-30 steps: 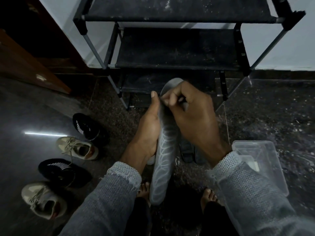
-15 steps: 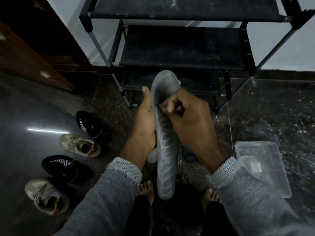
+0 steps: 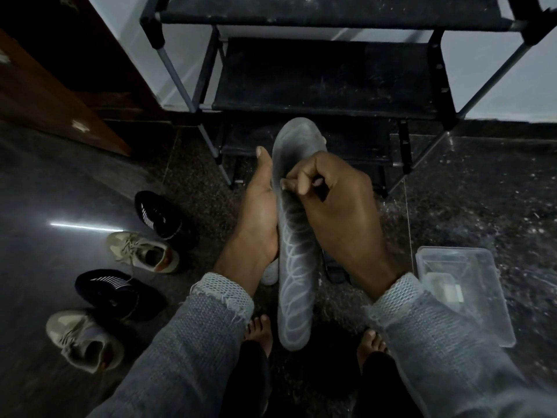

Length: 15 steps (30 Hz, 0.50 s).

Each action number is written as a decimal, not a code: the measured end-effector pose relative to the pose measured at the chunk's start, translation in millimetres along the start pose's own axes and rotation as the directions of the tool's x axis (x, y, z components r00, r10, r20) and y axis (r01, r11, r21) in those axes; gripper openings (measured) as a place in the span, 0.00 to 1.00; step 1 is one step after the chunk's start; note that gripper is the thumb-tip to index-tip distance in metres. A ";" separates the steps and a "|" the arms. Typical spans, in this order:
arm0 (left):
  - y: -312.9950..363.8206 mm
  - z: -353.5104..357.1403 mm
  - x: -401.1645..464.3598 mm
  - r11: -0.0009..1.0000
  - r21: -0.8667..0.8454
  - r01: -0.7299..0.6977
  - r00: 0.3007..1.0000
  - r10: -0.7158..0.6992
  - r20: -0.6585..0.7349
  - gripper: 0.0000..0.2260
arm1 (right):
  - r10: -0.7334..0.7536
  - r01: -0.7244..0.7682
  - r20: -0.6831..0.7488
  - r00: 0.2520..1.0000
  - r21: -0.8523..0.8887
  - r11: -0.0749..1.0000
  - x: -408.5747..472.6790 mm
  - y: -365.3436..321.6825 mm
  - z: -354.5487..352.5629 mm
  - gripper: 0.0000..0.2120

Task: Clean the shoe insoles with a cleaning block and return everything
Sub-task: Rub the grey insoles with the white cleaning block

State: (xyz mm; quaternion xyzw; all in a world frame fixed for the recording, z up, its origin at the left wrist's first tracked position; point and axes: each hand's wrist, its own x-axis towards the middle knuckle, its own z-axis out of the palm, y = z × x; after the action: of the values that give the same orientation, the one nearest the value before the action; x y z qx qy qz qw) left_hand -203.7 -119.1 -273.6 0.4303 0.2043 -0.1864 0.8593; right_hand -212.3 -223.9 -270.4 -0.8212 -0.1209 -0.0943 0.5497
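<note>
A long grey insole (image 3: 297,267) with a pale looped pattern stands upright between my hands, above my bare feet. My left hand (image 3: 259,218) holds it from the left, thumb straight along its edge and fingers hidden behind it. My right hand (image 3: 334,206) is curled against the insole's upper face, its fingertips pinching something small that I take for the cleaning block; the block itself is hidden inside the fingers.
A black shoe rack (image 3: 325,76) stands just ahead. Two black shoes (image 3: 156,215) and two beige sneakers (image 3: 144,251) lie on the dark floor at left. A clear plastic box (image 3: 482,315) sits at right. More insoles (image 3: 269,274) lie under my hands.
My right hand has slid down the insole from its top end, so more of the tip now shows above the fingers. My left hand keeps its hold.
</note>
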 end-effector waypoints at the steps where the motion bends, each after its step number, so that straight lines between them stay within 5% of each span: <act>1: -0.1 -3.2 1.3 1.000 -0.005 -0.007 1.000 0.007 -0.010 0.33 | -0.001 0.001 0.055 0.998 0.008 1.000 1.2 0.1 -2.8 0.12; 5: -0.1 -9.3 1.5 0.998 -0.023 -0.056 0.998 0.056 -0.007 0.29 | -0.009 0.007 0.362 0.932 0.006 1.000 7.4 -1.4 -15.0 0.13; 12: -3.0 -3.3 -1.2 1.000 0.016 -0.006 1.000 0.006 0.024 0.31 | 0.010 -0.010 -0.042 0.999 -0.007 1.000 0.5 -2.4 3.2 0.12; 15: -1.3 -6.0 1.0 1.000 -0.027 -0.011 1.000 0.012 0.017 0.31 | 0.014 -0.015 0.067 0.998 0.015 1.000 3.6 -3.7 -2.0 0.13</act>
State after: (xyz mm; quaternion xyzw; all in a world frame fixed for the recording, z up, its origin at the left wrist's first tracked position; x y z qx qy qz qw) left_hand -204.6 -115.0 -278.2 0.4181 0.1972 -0.1824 0.8678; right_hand -210.0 -224.1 -265.4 -0.8205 -0.1340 -0.0616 0.5523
